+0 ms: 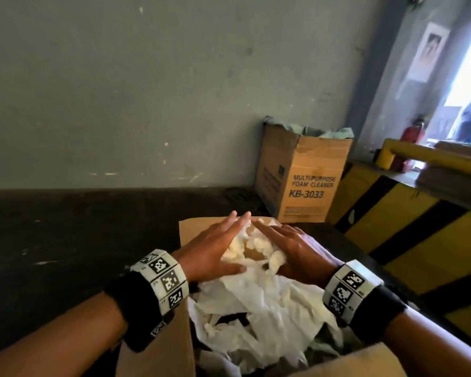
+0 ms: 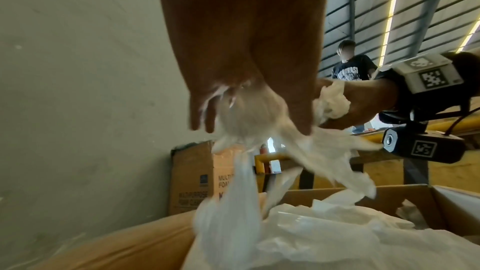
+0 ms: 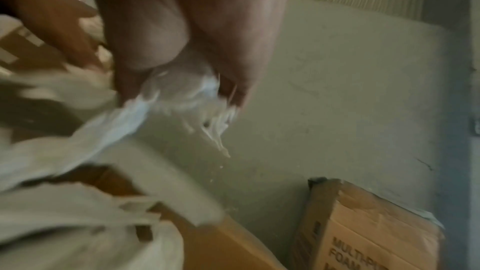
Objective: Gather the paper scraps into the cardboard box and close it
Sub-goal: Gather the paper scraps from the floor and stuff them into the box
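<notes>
Over the open cardboard box (image 1: 158,349), my left hand (image 1: 215,248) and right hand (image 1: 294,248) face each other with straight fingers, tips nearly meeting. They press a clump of cream paper scraps (image 1: 252,244) between the palms. The box holds a heap of crumpled white paper and plastic (image 1: 269,308). A far flap (image 1: 196,229) lies open behind the hands. In the left wrist view, scraps (image 2: 249,114) trail down from under the left hand (image 2: 246,59) above the box rim (image 2: 337,192). The right wrist view is blurred, with shreds (image 3: 182,91) hanging from the right hand (image 3: 194,28).
A brown foam cleaner box (image 1: 305,180) stands against the grey wall at the back right. A yellow and black striped barrier (image 1: 405,235) runs along the right side. A red extinguisher (image 1: 412,137) stands behind it. The dark floor (image 1: 65,240) stretches left. A person (image 2: 353,67) stands far off.
</notes>
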Motion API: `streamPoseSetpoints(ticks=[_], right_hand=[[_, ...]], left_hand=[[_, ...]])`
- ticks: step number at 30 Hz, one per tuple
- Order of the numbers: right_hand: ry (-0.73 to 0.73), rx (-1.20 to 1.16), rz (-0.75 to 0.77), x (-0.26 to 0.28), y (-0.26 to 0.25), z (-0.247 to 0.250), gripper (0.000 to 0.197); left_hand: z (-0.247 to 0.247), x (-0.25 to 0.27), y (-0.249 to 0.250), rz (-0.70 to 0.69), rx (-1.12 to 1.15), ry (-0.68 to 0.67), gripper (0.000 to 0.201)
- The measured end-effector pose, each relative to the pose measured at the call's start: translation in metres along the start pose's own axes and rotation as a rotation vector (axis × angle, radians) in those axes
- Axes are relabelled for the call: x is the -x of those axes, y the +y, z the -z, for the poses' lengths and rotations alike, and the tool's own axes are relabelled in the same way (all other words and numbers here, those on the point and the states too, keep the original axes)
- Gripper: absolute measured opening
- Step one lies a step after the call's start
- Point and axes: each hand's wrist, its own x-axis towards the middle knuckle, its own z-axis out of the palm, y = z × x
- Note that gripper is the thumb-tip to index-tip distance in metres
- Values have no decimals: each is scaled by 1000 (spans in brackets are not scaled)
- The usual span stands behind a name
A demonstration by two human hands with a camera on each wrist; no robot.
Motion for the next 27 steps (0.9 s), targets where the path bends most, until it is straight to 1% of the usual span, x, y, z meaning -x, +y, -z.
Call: streamPoseSetpoints(ticks=[1,3,6,9,13,15,17,20,22,24,27], right_hand=[[-106,20,-54,6,11,-4,99],[-243,44,-127,12,25,-15,111],[-334,-19,-150,19,36,-28,117],[-360,-72,-128,16,37,-30,112],[-318,-189,-44,1,18,-15,94],[-290,-245,21,-11,-1,-7,87],[-278,-277,95,-24,-27,-4,84],[-282,-297,219,-44,-75,-5,83],[-313,-308,305,-60,-113,-10,85],[-365,-311,367,-78,-154,-18,84],[-431,-266,393,-107,-214,-38,82]], left_hand=[[-10,-8,6,27,-85,-90,101],[-24,-14,9,51,-207,-204,99],[-33,-13,10,56,-266,-306,92],[-30,-4,6,66,-277,-302,86],[-8,30,-6,48,-235,-181,81],[6,61,-18,79,-218,-119,80],[21,100,-34,146,-195,-85,80],[36,165,-66,294,-126,-71,81],[38,211,-94,396,-98,-57,83],[35,260,-123,528,-71,-78,89],[22,327,-163,716,-2,-136,101]])
